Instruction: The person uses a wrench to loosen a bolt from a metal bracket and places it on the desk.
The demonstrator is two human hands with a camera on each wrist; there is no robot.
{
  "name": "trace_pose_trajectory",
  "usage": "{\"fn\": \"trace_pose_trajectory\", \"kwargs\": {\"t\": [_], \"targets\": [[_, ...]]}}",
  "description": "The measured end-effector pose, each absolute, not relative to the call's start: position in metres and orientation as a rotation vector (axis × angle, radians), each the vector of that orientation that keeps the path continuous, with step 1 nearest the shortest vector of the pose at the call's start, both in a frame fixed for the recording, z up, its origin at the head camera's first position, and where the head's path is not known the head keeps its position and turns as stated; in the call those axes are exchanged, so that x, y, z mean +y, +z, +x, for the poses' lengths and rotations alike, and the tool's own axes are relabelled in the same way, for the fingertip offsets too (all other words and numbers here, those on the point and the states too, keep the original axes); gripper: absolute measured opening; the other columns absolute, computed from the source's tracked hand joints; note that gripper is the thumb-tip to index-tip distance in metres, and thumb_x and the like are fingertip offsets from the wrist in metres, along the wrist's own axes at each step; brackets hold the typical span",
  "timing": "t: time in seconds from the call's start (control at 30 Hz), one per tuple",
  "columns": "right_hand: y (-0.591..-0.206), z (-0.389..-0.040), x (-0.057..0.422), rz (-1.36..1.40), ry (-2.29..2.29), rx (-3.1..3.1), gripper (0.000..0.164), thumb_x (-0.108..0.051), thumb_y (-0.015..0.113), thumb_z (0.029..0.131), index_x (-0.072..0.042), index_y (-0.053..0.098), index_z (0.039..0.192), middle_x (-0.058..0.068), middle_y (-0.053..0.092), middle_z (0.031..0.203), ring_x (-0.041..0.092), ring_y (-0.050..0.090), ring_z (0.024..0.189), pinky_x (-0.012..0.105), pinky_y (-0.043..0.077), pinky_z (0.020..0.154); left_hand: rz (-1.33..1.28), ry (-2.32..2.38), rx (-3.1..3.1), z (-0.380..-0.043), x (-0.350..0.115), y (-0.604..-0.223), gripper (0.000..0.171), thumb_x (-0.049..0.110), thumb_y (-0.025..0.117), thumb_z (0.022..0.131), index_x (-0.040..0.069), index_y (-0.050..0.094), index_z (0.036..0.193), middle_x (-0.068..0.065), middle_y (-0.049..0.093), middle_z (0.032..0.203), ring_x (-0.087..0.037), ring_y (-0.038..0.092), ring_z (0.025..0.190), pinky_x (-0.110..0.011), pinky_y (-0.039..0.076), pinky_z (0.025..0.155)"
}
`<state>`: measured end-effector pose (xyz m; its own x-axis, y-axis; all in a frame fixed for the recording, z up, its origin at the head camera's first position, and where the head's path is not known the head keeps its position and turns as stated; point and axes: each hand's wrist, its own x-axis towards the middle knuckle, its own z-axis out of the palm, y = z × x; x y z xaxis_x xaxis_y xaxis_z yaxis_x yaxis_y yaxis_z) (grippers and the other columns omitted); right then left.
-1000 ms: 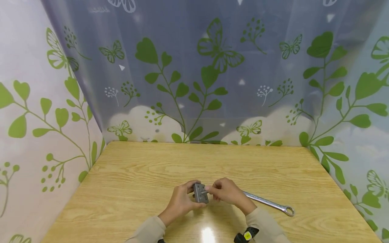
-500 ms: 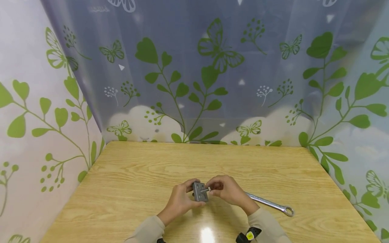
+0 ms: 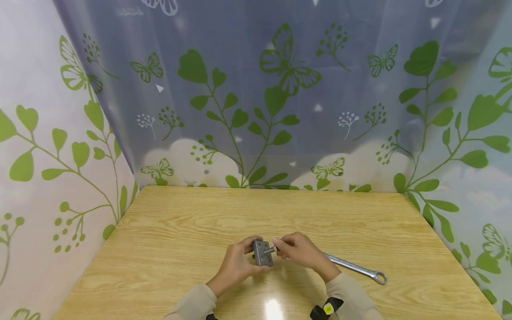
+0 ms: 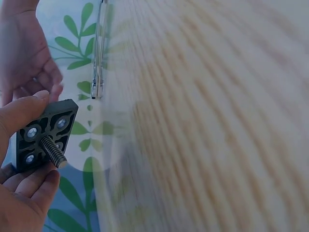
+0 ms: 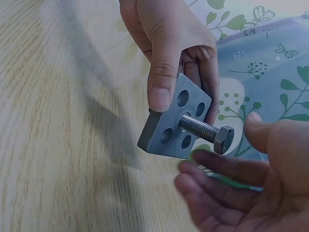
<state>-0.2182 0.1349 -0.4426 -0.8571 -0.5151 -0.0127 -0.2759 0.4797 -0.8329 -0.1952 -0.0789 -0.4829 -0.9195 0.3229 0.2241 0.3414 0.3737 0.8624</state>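
Note:
My left hand (image 3: 236,266) grips a grey square metal plate (image 5: 166,140) by its edges, the thumb on one edge and fingers on the opposite one. Four-cornered and thick, the plate has several round holes and a hex bolt (image 5: 200,128) through its middle. The bolt's threaded end (image 4: 54,152) sticks out of the ribbed other face. Beside the bolt head (image 5: 223,139) is my right hand (image 3: 300,251), thumb and fingers loosely bent around it. In the right wrist view a gap shows between those fingers and the head.
A silver wrench (image 3: 354,266) with a ring end lies on the wood-grain table (image 3: 160,231), partly hidden behind my right hand. A patterned curtain (image 3: 248,111) with leaves and butterflies stands along the table's back and sides.
The right fingers shift about at the bolt head, drawing slightly right from the plate and changing their bend. Plate and left hand stay nearly where they were; the wrench lies still.

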Motion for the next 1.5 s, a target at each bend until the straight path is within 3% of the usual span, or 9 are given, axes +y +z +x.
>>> {"fn": "trace_pose_trajectory", "kwargs": {"t": [0.13, 0.27, 0.5, 0.67, 0.93, 1.07, 1.23, 1.37, 1.5], "targets": [[-0.443, -0.217, 0.133, -0.583, -1.325, 2.419, 0.056, -0.041, 0.043, 0.102, 0.006, 0.07, 0.087, 0.008, 0.068, 0.073, 0.022, 0.065, 0.068, 0.038, 0.058, 0.063, -0.629, -1.607, -2.581, -0.196, -0.078, -0.483, 0.069, 0.012, 0.088, 0.066, -0.003, 0.057, 0.125, -0.02, 0.064, 0.12, -0.032, 0.066, 0.105, -0.032, 0.057, 0.085], [-0.445, -0.216, 0.13, -0.557, -1.328, 2.43, 0.053, -0.04, 0.048, 0.1, 0.005, 0.069, 0.08, 0.005, 0.064, 0.065, 0.022, 0.062, 0.06, 0.044, 0.057, 0.059, -0.639, -1.594, -2.585, -0.196, -0.078, -0.483, 0.068, 0.012, 0.088, 0.066, -0.002, 0.057, 0.125, -0.02, 0.064, 0.12, -0.031, 0.066, 0.105, -0.031, 0.057, 0.085], [-0.444, -0.219, 0.132, -0.759, -1.248, 2.552, 0.014, -0.014, 0.068, 0.09, -0.003, 0.071, 0.098, 0.002, 0.067, 0.081, 0.013, 0.06, 0.07, 0.026, 0.052, 0.06, -0.64, -1.587, -2.609, -0.196, -0.078, -0.484, 0.068, 0.011, 0.088, 0.067, -0.002, 0.056, 0.126, -0.021, 0.063, 0.121, -0.033, 0.065, 0.106, -0.032, 0.057, 0.085], [-0.441, -0.221, 0.136, -0.865, -1.276, 2.546, 0.023, 0.001, 0.071, 0.083, -0.004, 0.072, 0.105, 0.004, 0.068, 0.09, 0.009, 0.062, 0.074, 0.023, 0.054, 0.064, -0.638, -1.595, -2.593, -0.197, -0.077, -0.483, 0.068, 0.012, 0.088, 0.067, -0.002, 0.057, 0.125, -0.02, 0.064, 0.121, -0.031, 0.066, 0.105, -0.033, 0.056, 0.086], [-0.44, -0.22, 0.137, -0.87, -1.289, 2.542, 0.025, 0.003, 0.071, 0.083, -0.005, 0.073, 0.106, 0.004, 0.067, 0.089, 0.009, 0.061, 0.074, 0.022, 0.054, 0.065, -0.635, -1.588, -2.589, -0.197, -0.076, -0.481, 0.067, 0.013, 0.088, 0.066, -0.001, 0.058, 0.125, -0.019, 0.065, 0.119, -0.03, 0.066, 0.105, -0.034, 0.056, 0.087], [-0.444, -0.218, 0.136, -0.825, -1.327, 2.518, 0.028, -0.003, 0.072, 0.084, -0.004, 0.07, 0.112, 0.008, 0.067, 0.094, 0.015, 0.063, 0.079, 0.025, 0.054, 0.066, -0.632, -1.6, -2.585, -0.196, -0.078, -0.482, 0.068, 0.012, 0.088, 0.066, -0.003, 0.057, 0.125, -0.021, 0.064, 0.12, -0.031, 0.066, 0.105, -0.032, 0.056, 0.086], [-0.449, -0.217, 0.133, -0.737, -1.366, 2.526, 0.037, -0.028, 0.066, 0.092, 0.0, 0.066, 0.116, 0.012, 0.069, 0.101, 0.022, 0.066, 0.085, 0.03, 0.056, 0.071, -0.617, -1.613, -2.575, -0.197, -0.079, -0.483, 0.069, 0.011, 0.088, 0.066, -0.004, 0.056, 0.125, -0.022, 0.063, 0.12, -0.031, 0.066, 0.105, -0.033, 0.056, 0.086], [-0.448, -0.217, 0.13, -0.604, -1.355, 2.551, 0.047, -0.041, 0.051, 0.098, 0.002, 0.07, 0.099, 0.008, 0.071, 0.082, 0.025, 0.067, 0.073, 0.03, 0.056, 0.062, -0.618, -1.585, -2.583, -0.197, -0.079, -0.483, 0.069, 0.012, 0.088, 0.066, -0.003, 0.056, 0.126, -0.021, 0.064, 0.119, -0.031, 0.066, 0.104, -0.035, 0.056, 0.087], [-0.445, -0.217, 0.128, -0.556, -1.327, 2.541, 0.054, -0.043, 0.048, 0.1, 0.003, 0.069, 0.082, 0.005, 0.067, 0.066, 0.026, 0.064, 0.061, 0.033, 0.054, 0.054, -0.619, -1.582, -2.591, -0.196, -0.079, -0.483, 0.069, 0.011, 0.088, 0.066, -0.003, 0.057, 0.126, -0.02, 0.064, 0.12, -0.031, 0.066, 0.104, -0.034, 0.056, 0.087]]}}
